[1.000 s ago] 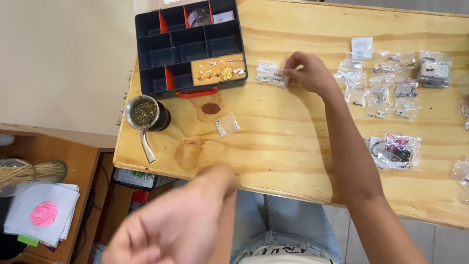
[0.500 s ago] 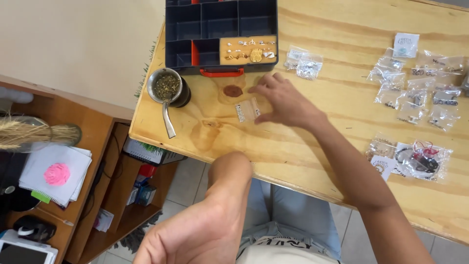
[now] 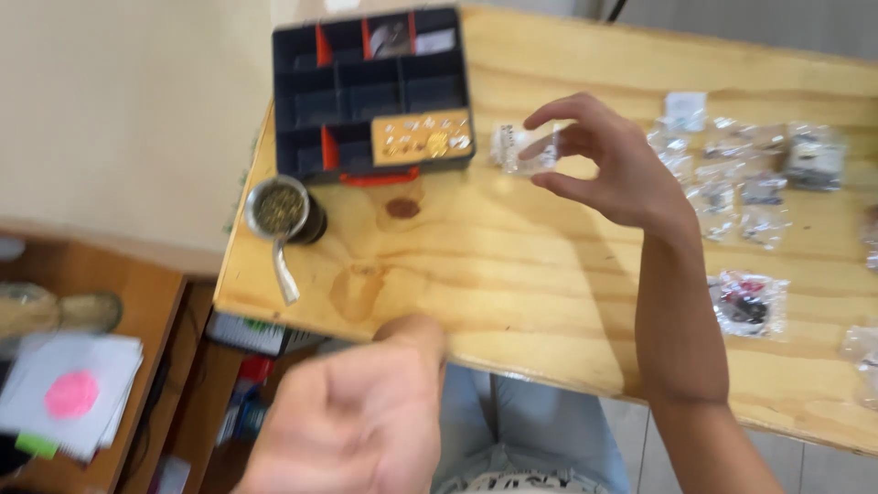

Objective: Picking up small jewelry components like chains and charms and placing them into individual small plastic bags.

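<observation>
My left hand (image 3: 352, 416) sits nearest the camera, off the near edge of the wooden table (image 3: 512, 274). It is blurred; the fingers look loosely curled, and I cannot tell whether anything is in them.

Further out, my right hand (image 3: 613, 165) hovers over the table top, thumb and forefinger pinching a small clear plastic bag (image 3: 523, 149). The other fingers are spread open below it. The bag projects left from my fingertips, its long axis roughly level across the table.

Directly left of the bag, just beside it, lies the black compartment organiser (image 3: 370, 91), its near-right cell holding small gold-coloured parts (image 3: 422, 139). My right hand is the nearer hand to it by far.

A metal cup with a straw (image 3: 282, 212) stands at the organiser's near-left corner. More small bags (image 3: 732, 174) lie scattered to the right.
</observation>
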